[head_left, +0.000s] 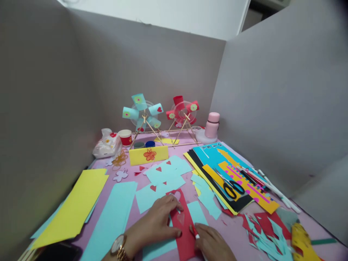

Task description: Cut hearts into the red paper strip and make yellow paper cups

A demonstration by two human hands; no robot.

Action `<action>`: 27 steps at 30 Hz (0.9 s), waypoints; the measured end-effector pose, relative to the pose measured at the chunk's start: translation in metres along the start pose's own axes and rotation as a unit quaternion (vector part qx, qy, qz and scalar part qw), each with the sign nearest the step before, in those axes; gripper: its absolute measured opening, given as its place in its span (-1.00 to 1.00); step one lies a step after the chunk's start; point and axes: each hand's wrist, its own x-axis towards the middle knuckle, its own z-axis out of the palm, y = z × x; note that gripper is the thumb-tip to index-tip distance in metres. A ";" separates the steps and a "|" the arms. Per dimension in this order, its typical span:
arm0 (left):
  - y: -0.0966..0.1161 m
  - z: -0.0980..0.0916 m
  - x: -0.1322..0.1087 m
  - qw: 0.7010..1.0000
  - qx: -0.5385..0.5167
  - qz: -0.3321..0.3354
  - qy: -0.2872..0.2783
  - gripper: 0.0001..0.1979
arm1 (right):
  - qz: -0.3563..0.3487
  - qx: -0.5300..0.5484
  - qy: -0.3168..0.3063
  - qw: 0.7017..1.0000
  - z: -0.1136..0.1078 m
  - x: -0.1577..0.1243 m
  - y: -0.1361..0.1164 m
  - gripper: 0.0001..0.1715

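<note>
A red paper strip (185, 232) lies on the pink table, over pieces of light blue paper. Two pale heart shapes show on it, though I cannot tell whether they are drawn or cut out. My left hand (160, 219), with a watch (118, 245) on its wrist, rests on the strip's left side with thumb and fingers apart. Closed around a red-and-white pen (195, 232), my right hand (213, 242) is at the strip's right edge. Light blue sheets (161, 192) with small red hearts lie just beyond.
Two paper-bladed wheels, blue (144, 112) and red (182, 111), stand on stick frames at the back. Black-handled scissors (231, 188) lie on coloured sheets at right, near paper scraps (266, 232). Yellow paper (73, 206) is at left; a pink bottle (212, 125) stands back right.
</note>
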 end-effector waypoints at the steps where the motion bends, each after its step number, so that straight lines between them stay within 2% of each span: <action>1: 0.000 -0.001 -0.001 1.000 -0.006 0.006 0.002 -0.58 | -0.014 -0.017 0.001 1.000 0.002 0.002 0.001 -0.52; 6: 0.000 -0.025 -0.017 0.999 -0.034 0.022 0.034 -0.71 | -0.073 -0.053 0.073 0.993 0.003 0.009 -0.001 -0.62; 9: -0.001 -0.034 -0.039 0.996 -0.010 -0.012 0.091 -0.74 | -0.076 -0.069 0.063 0.993 -0.003 0.008 -0.004 -0.63; 11: -0.004 -0.026 -0.057 0.995 0.028 -0.035 0.089 -0.71 | -0.071 -0.040 0.051 0.995 -0.007 0.008 -0.004 -0.62; 13: -0.009 -0.009 -0.073 0.991 0.090 -0.056 0.076 -0.50 | -0.062 0.012 0.051 0.997 -0.010 0.008 -0.002 -0.64; 14: -0.012 0.002 -0.079 0.986 0.127 -0.065 0.088 -0.43 | -0.053 0.034 0.058 0.996 -0.011 0.007 0.000 -0.66; 18: -0.018 0.032 -0.089 0.960 0.233 -0.044 0.146 -0.48 | 0.014 0.045 0.121 0.991 -0.017 0.001 0.015 -0.78; 21: -0.020 0.037 -0.085 0.943 0.292 -0.015 0.161 -0.58 | 0.034 0.019 0.165 0.985 -0.027 -0.008 0.035 -0.79; 23: -0.021 0.037 -0.083 0.939 0.303 -0.022 0.162 -0.62 | 0.030 0.000 0.196 0.980 -0.038 -0.013 0.049 -0.73; 27: -0.013 0.027 -0.081 0.949 0.248 -0.118 0.156 -0.58 | 0.010 -0.092 0.212 0.973 -0.063 -0.017 0.072 -0.69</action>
